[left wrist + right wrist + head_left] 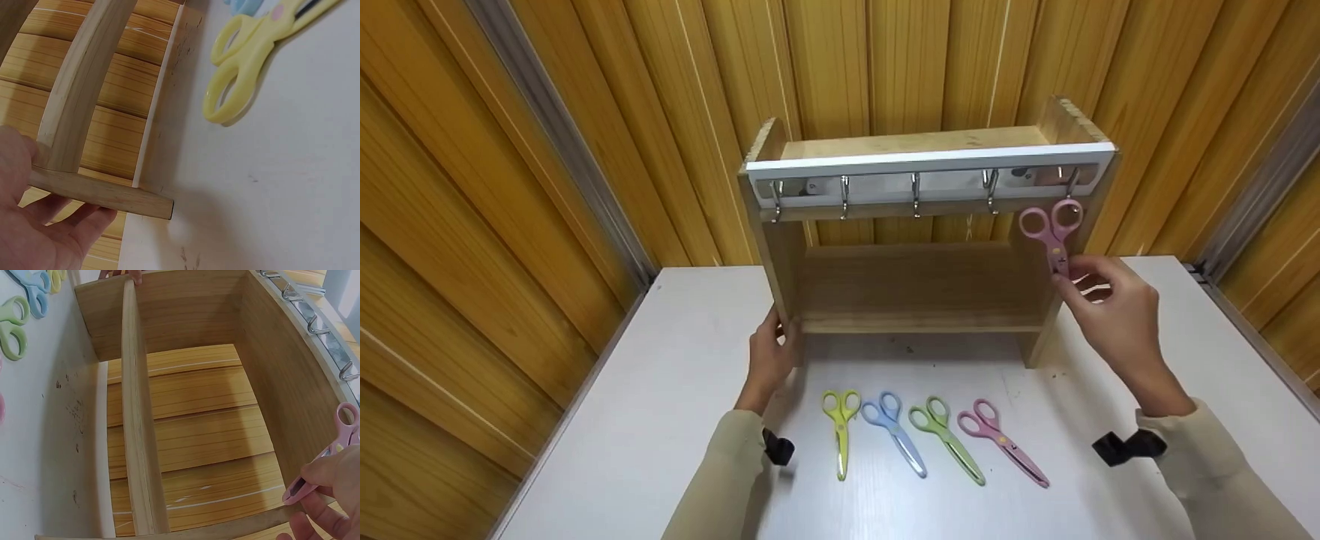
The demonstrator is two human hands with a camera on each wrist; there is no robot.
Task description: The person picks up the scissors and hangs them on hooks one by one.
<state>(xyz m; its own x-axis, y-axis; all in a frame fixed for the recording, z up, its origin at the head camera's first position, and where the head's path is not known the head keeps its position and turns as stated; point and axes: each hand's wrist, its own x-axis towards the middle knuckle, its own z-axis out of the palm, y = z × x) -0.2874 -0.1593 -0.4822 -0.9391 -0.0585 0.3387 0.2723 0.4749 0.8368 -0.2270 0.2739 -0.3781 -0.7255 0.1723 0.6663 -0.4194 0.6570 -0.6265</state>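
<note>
My right hand (pixel 1119 315) pinches a pair of pink scissors (pixel 1057 251) by the blade end between thumb and fingers, handles upward. One handle loop is at the rightmost metal hook (pixel 1072 184) of a wooden shelf rack (pixel 922 322); I cannot tell whether the hook passes through it. In the right wrist view the blade tip (pixel 292 492) sticks out below my thumb. My left hand (pixel 770 356) grips the rack's left side panel low down, with fingers behind the wood (pixel 101 191) in the left wrist view.
On the white table (pixel 690 360) before the rack lie yellow scissors (pixel 841 427), blue scissors (pixel 894 429), green scissors (pixel 949 435) and another pink pair (pixel 1005 439). A white rail (pixel 885 159) with several hooks runs along the rack's top front. Wood-patterned panels (pixel 900 67) stand behind.
</note>
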